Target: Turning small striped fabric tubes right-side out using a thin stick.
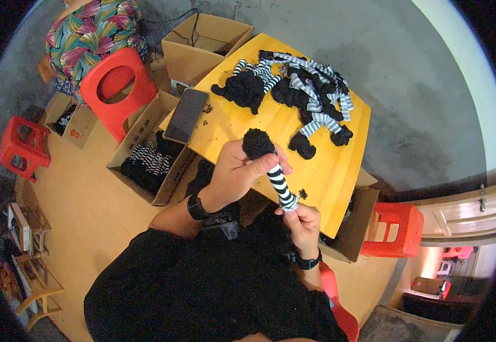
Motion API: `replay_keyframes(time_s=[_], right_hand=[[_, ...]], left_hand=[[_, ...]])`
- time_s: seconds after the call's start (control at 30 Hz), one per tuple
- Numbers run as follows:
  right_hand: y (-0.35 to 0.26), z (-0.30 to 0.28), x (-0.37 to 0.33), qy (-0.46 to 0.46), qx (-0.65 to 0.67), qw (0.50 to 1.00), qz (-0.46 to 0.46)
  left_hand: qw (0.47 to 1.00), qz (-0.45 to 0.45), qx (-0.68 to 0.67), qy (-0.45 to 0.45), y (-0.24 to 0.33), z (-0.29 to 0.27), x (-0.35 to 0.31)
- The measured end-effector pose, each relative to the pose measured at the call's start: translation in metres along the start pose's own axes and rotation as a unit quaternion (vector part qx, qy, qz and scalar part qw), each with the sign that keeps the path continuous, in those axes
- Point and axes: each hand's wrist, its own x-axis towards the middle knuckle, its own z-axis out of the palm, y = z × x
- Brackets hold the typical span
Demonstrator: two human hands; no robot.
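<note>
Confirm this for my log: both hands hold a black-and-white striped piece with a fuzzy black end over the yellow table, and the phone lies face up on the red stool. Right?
Not quite. The head view shows the phone lying on the yellow table, at its corner, not on a stool. The rest holds: the left hand grips the striped piece near its fuzzy black end, and the right hand holds the other end.

Yellow counter [339, 188], bearing a heap of black-and-white striped pieces [302, 91], a dark phone [186, 115], scattered black crumbs [303, 194].
</note>
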Motion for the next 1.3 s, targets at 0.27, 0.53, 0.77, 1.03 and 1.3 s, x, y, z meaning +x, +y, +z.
replay_keyframes(time_s=[0.27, 0.53, 0.77, 1.03, 1.3], right_hand=[[-0.002, 0.003, -0.001, 0.036, -0.050, 0.998, -0.002], [0.002, -0.017, 0.003, 0.019, -0.136, 0.988, -0.067], [0.004, 0.021, 0.006, 0.061, 0.177, 0.982, 0.029], [0.011, 0.003, 0.006, -0.025, 0.168, 0.983, 0.072], [0.023, 0.001, 0.000, -0.011, 0.061, 0.998, 0.027]], left_hand=[[0.997, -0.027, -0.078, 0.007, -0.005, 0.004, 0.001], [0.992, -0.073, 0.047, -0.095, 0.003, 0.000, 0.007], [0.970, -0.182, 0.099, -0.128, -0.010, 0.017, 0.003], [0.995, -0.058, -0.074, -0.012, -0.006, 0.009, 0.001], [0.996, 0.013, -0.035, 0.077, -0.023, 0.005, 0.003]])
